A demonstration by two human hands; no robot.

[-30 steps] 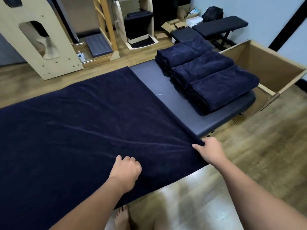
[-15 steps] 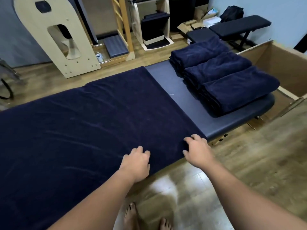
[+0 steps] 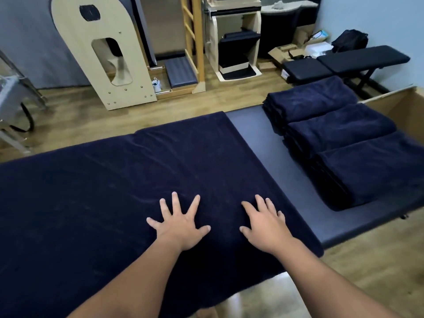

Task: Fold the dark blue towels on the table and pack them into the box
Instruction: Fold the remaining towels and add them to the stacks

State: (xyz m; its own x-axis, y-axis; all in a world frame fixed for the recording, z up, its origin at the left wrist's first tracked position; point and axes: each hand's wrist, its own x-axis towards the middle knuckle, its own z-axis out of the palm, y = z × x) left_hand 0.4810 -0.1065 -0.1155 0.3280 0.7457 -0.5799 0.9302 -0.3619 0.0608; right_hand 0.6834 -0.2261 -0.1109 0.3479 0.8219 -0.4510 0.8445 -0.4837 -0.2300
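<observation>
Both hands, left hand (image 3: pixel 181 227) and right hand (image 3: pixel 266 223), press flat with fingers splayed on the spread dark blue towel (image 3: pixel 119 193) on the massage table (image 3: pixel 259 138); sweep outward evenly, far-side creases probably remain.

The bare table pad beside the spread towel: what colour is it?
Dark navy table pad, smooth, slightly lighter than the towel; head view.

no readable text, labels or signs
</observation>
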